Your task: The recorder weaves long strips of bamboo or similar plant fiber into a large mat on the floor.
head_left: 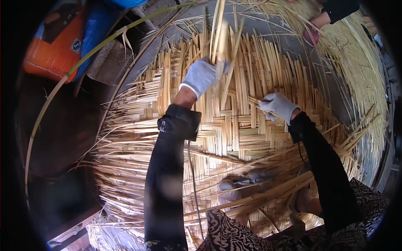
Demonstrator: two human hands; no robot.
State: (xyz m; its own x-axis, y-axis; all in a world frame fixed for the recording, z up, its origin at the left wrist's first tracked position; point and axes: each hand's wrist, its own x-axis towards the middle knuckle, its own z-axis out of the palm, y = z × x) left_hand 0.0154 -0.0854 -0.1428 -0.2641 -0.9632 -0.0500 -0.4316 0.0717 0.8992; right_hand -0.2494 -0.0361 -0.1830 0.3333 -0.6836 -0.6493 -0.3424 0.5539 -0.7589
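Note:
A large mat [217,144] of split cane strips lies beneath me, plaited in the middle, with loose strip ends fanning out at its edges. My left hand [202,76], in a pale grey glove, is closed around a few upright strips [222,39] lifted off the mat; they are slightly blurred. To the right, my right hand [279,107], gloved the same way, grips the ends of some strips [253,101] running sideways toward the weave. Where those strips enter the plait is partly hidden.
Long loose strips [289,186] cross my feet near the front. A heap of straw-coloured stalks [356,62] lies at the right. Another person's foot [310,34] in a red shoe stands at the far right. An orange sack [50,58] and a bent pole [50,98] are at left.

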